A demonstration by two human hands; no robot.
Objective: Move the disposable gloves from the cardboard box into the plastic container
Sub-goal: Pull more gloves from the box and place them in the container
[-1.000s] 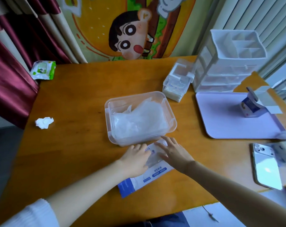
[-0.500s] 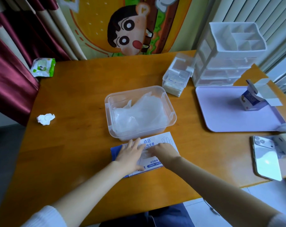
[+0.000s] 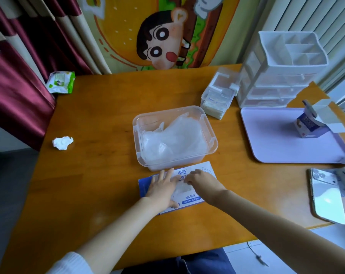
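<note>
Down at the near side of the orange wooden table (image 3: 88, 175), the flat white-and-blue cardboard box (image 3: 190, 199) lies on its back right in front of the clear rectangular plastic container (image 3: 137, 123), pretty much touching it. So the left hand (image 3: 161, 191) is spread flat on the box's left half, fingers straight, just pressing down and holding nothing. Then the right hand (image 3: 202, 182) sits over the opening in the middle of the box with its fingers curled down toward it, and honestly I can't tell if they've got hold of a glove or not. As for the thin translucent disposable gloves (image 3: 173, 139), it's a crinkly, cloudy-white heap filling most of the container, piled up to about the rim. A bit of the same filmy stuff shows in the box opening between the hands. Off to the right sit a lilac plastic tray (image 3: 276, 151) and a silver phone (image 3: 326, 196) lying face down.
</note>
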